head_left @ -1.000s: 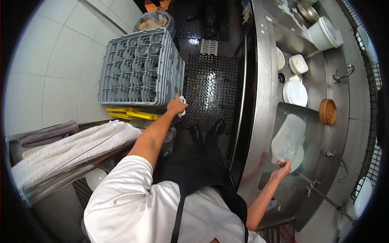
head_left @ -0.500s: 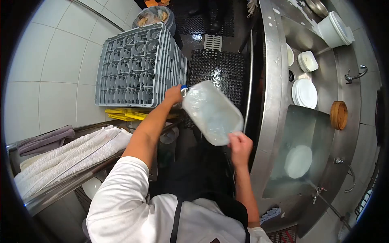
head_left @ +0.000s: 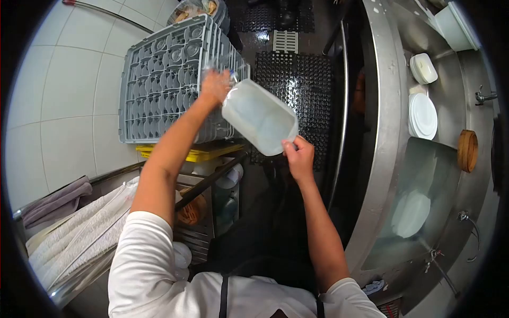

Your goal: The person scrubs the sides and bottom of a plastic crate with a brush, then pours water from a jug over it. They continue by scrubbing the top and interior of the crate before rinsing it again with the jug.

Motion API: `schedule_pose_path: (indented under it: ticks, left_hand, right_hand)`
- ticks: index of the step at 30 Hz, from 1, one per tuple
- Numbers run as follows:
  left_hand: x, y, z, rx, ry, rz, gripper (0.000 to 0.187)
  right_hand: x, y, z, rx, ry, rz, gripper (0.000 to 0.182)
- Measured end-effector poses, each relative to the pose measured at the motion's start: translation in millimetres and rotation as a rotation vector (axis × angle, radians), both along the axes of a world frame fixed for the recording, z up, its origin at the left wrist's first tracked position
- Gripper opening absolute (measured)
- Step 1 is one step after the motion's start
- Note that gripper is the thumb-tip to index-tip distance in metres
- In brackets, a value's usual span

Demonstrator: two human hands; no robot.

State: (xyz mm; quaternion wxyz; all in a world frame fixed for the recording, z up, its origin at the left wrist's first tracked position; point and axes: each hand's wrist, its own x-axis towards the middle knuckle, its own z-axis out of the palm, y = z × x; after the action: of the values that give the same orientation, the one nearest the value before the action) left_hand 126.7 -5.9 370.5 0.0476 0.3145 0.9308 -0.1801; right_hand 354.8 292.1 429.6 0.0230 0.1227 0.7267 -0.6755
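A large translucent plastic jug (head_left: 260, 117) is tilted in front of me, its neck at the upper left and its base at the lower right. My right hand (head_left: 300, 158) pinches the base corner of the jug. Near the neck, my left hand (head_left: 216, 87) is smeared by motion, in front of the right side of the grey glass rack (head_left: 164, 79). Whether its fingers hold the neck is not clear.
A metal sink (head_left: 389, 106) on the right holds white plates (head_left: 422, 116), containers (head_left: 423, 68) and water with a white item (head_left: 411, 213). White towels (head_left: 90, 222) lie on a rail at the left. Beyond stand a bin (head_left: 193, 10) and a black floor mat (head_left: 289, 85).
The jug and both hands have moved up and left. My left hand is now blurred beside the rack. The view has shifted, with the sink further right.
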Motion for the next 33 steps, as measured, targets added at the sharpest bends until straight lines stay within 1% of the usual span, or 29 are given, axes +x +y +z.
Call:
schedule_pose_path:
  ticks: [1,2,3,5,8,9,10,11,12,13,14,15,18,19,21,22,23,24,25,26,27,28,29,30,33]
  left_hand:
    - [-16,8,8,0.137,-0.076,0.283,0.047]
    - [-21,7,14,0.254,0.072,0.179,0.055]
    - [-23,14,32,0.248,-0.015,0.191,0.065]
    - [-24,24,33,0.232,-0.087,0.267,0.064]
    - [-2,26,-3,0.207,-0.148,0.255,0.062]
    - [10,25,-25,0.152,-0.097,0.167,0.064]
    - [21,27,-41,0.072,-0.162,0.133,0.066]
    - [32,29,-59,-0.060,-0.172,0.082,0.061]
    - [46,38,-62,-0.121,-0.226,0.055,0.046]
    - [52,38,-79,-0.166,-0.264,0.030,0.040]
    - [60,34,-109,-0.211,-0.304,0.006,0.035]
    - [66,37,-119,-0.258,-0.345,-0.016,0.030]
    - [62,43,-138,-0.249,-0.446,0.046,0.021]
    - [58,45,-140,-0.253,-0.486,0.029,0.022]
    - [45,42,-144,-0.261,-0.571,-0.010,0.024]
    - [31,44,-146,-0.339,-0.561,-0.018,0.031]
    - [18,36,-143,-0.226,-0.504,0.010,0.039]
    - [7,36,-122,-0.117,-0.448,0.043,0.048]
    - [-10,28,-131,-0.082,-0.386,0.110,0.062]
    - [-30,24,-126,-0.067,-0.310,0.013,0.061]
    - [-43,38,-99,-0.126,-0.278,-0.005,0.061]
    - [-57,41,-82,-0.081,-0.295,-0.030,0.061]
    - [-65,46,-63,-0.015,-0.256,-0.005,0.061]
    - [-73,52,-43,-0.014,-0.238,-0.009,0.060]
    - [-94,51,-2,-0.020,-0.125,-0.049,0.052]
  right_hand:
    - [4,4,-10,0.042,0.023,-0.014,0.017]
    - [8,7,-19,0.082,0.045,-0.029,0.016]
    - [12,10,-27,0.123,0.066,-0.044,0.016]
    - [18,11,-35,0.260,0.076,-0.060,0.015]
    - [20,9,-52,0.439,0.084,-0.072,0.018]
    - [21,5,-65,0.502,0.074,-0.056,0.020]
    - [21,1,-75,0.565,0.063,-0.042,0.022]
    - [19,-6,-79,0.579,0.092,-0.025,0.023]
    - [17,-15,-82,0.596,0.119,-0.006,0.025]
    - [15,-22,-86,0.615,0.146,0.015,0.026]
    - [13,-28,-86,0.605,0.126,0.025,0.026]
    - [12,-33,-83,0.593,0.104,0.037,0.026]
    - [16,-29,-99,0.515,0.032,0.031,0.026]
    - [21,-27,-109,0.480,0.002,0.020,0.026]
    - [36,-22,-139,0.330,-0.010,-0.018,0.025]
    - [44,-17,-151,0.256,-0.019,-0.035,0.025]
    - [53,-13,-164,0.241,-0.014,-0.044,0.024]
    - [61,-11,-173,0.223,-0.011,-0.048,0.024]
    - [67,-7,-180,0.206,-0.004,-0.054,0.023]
    - [71,-5,-184,0.249,-0.035,-0.055,0.022]
    - [76,-3,-188,0.277,-0.040,-0.056,0.022]
    - [78,0,-194,0.308,-0.040,-0.057,0.022]
    - [77,2,-199,0.341,-0.035,-0.059,0.022]
    - [76,3,-201,0.386,-0.027,-0.058,0.024]
    - [65,-1,-206,0.542,-0.147,0.079,0.026]
